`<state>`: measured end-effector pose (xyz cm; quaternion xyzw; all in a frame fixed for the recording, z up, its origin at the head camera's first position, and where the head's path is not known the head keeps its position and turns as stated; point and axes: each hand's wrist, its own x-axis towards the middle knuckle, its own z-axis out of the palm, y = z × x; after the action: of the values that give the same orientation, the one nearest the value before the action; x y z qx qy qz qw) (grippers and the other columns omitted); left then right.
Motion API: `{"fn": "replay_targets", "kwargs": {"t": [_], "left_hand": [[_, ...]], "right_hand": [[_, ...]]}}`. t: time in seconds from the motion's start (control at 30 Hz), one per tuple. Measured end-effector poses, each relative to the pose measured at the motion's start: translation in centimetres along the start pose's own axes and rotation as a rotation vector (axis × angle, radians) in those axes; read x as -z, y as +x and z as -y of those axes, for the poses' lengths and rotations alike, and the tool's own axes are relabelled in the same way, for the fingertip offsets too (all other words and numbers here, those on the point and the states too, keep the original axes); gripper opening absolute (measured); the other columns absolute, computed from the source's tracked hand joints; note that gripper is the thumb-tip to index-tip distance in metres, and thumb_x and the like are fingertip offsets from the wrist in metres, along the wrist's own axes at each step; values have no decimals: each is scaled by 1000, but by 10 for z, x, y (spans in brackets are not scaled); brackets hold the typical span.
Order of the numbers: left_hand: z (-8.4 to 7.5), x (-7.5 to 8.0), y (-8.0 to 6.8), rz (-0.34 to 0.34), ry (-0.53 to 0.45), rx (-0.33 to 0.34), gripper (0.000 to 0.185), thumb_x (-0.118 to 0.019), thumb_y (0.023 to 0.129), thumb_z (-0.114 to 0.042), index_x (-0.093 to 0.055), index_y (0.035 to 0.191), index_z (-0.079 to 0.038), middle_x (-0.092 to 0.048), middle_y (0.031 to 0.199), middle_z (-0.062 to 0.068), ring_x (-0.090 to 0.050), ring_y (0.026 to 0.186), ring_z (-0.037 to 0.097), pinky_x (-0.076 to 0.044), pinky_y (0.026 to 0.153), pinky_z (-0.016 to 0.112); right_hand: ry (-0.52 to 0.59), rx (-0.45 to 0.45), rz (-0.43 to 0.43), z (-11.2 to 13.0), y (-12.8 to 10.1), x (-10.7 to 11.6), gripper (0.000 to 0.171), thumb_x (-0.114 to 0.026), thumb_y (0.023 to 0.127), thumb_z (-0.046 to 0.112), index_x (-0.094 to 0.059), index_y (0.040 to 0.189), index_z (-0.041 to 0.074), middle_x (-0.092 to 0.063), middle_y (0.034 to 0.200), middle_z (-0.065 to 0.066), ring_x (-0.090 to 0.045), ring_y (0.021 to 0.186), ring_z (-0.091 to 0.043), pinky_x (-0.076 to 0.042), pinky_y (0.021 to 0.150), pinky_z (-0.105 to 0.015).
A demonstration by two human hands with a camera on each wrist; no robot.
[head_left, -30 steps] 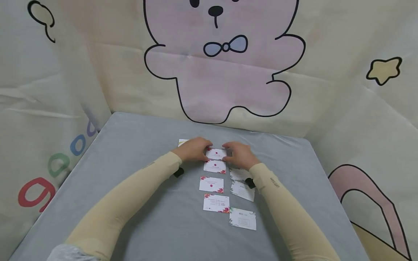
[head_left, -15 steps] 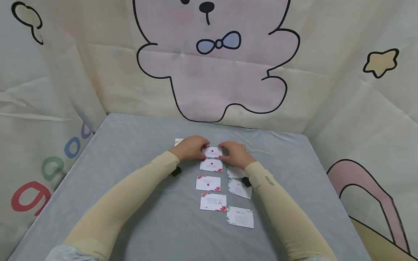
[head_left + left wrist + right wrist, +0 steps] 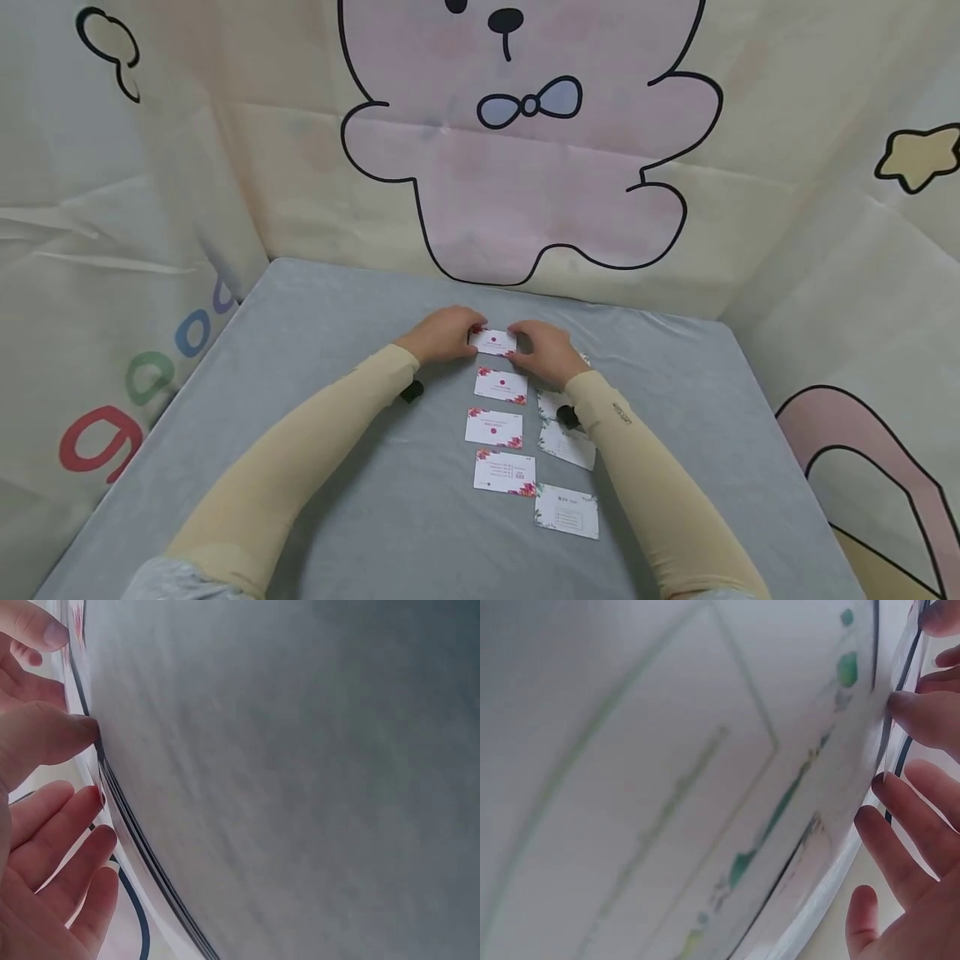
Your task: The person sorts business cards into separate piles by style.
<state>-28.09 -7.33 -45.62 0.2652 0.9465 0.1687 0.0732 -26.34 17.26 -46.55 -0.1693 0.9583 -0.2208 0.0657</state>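
A small white card with red flowers is at the far end of a column of cards on the grey table. My left hand pinches its left end and my right hand pinches its right end. In the left wrist view the left hand has its thumb on the card's thin edge with the fingers below. The right wrist view shows the right hand with its fingertips at a card's edge. Three more red-flower cards lie in a line toward me.
Green-leaf cards lie in a second column to the right, partly under my right forearm; one fills the right wrist view. Fabric walls with a pink bear drawing close in the table at the back and sides.
Both hands have carried the held card slightly away from me, widening the gap to the following card in the column. The head camera has also shifted.
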Motion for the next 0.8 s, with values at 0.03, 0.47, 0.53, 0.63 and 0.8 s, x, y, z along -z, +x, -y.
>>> {"fn": "replay_targets", "kwargs": {"t": [0.03, 0.47, 0.53, 0.63, 0.8], "left_hand": [[0, 0, 0, 1, -5, 2, 57, -79, 99, -28, -63, 151, -12, -71, 137, 4, -63, 128, 22, -48, 121, 45], [-3, 0, -6, 13, -33, 16, 59, -79, 99, -28, -61, 152, -10, -70, 142, 6, -63, 132, 24, -47, 122, 46], [-6, 0, -10, 4, -38, -1, 60, -80, 98, -28, -61, 152, -9, -69, 145, 7, -62, 136, 25, -46, 123, 45], [-13, 0, -18, -9, -52, -45, 61, -82, 96, -28, -62, 151, -8, -67, 149, 8, -60, 141, 26, -45, 124, 44], [-27, -3, -34, 40, -67, -138, 59, -81, 97, -30, -63, 149, -8, -69, 146, 7, -64, 135, 23, -48, 121, 41]], "right_hand": [[1, -3, -1, 0, 0, 0, 58, -80, 98, 34, -63, 150, 15, -63, 155, -8, -53, 151, -33, -28, 126, -70], [-16, -12, 5, 1, -5, -4, 57, -78, 99, 33, -63, 151, 15, -63, 155, -10, -53, 150, -34, -31, 122, -70], [-13, -8, 5, 1, -8, -3, 57, -77, 100, 33, -62, 151, 15, -62, 156, -10, -52, 151, -34, -30, 123, -70], [-16, 10, -2, -1, -15, 0, 56, -75, 101, 32, -61, 152, 15, -61, 157, -10, -51, 151, -35, -28, 124, -72], [-40, 51, -16, 1, -39, 5, 53, -79, 99, 32, -65, 147, 15, -65, 152, -10, -56, 147, -35, -28, 121, -73]]}}
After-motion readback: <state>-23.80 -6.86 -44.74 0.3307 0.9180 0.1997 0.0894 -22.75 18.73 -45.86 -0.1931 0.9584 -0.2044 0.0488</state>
